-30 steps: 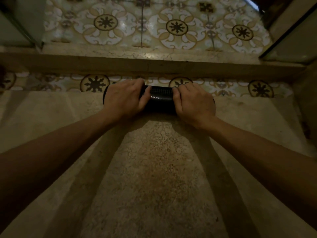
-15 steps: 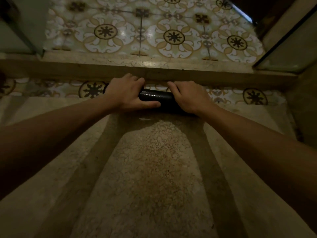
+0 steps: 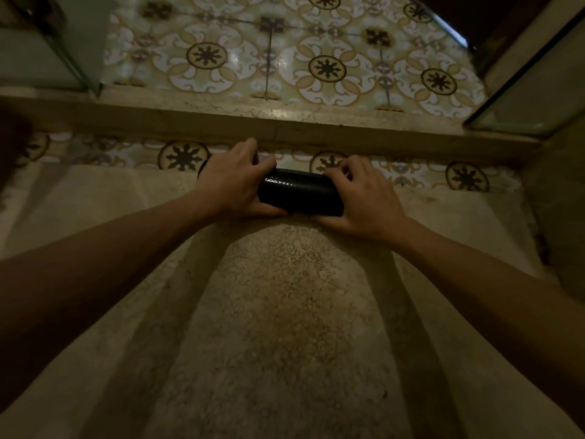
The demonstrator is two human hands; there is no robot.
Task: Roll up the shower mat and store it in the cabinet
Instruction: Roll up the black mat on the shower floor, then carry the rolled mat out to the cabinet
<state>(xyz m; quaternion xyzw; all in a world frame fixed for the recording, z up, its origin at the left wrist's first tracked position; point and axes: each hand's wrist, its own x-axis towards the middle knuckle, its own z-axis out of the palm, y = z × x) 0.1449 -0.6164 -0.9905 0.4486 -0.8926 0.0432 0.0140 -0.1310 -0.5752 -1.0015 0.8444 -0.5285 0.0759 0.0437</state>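
The shower mat [image 3: 299, 192] is a black, glossy roll lying crosswise on the stone floor, just before a strip of patterned tiles. My left hand [image 3: 232, 179] is wrapped over its left end, fingers over the top and thumb underneath. My right hand [image 3: 364, 198] grips the right end the same way. Only the middle of the roll shows between the two hands. No cabinet is in view.
A raised stone threshold [image 3: 285, 128] runs across just beyond the roll. Past it lies patterned tile floor [image 3: 326, 68]. Glass panels stand at the far left [image 3: 47, 52] and far right [image 3: 531, 96]. I am over a beige speckled stone floor [image 3: 285, 312].
The roll has moved slightly forward toward the threshold, and both hands have shifted from pressing flat on top to curling around its ends.
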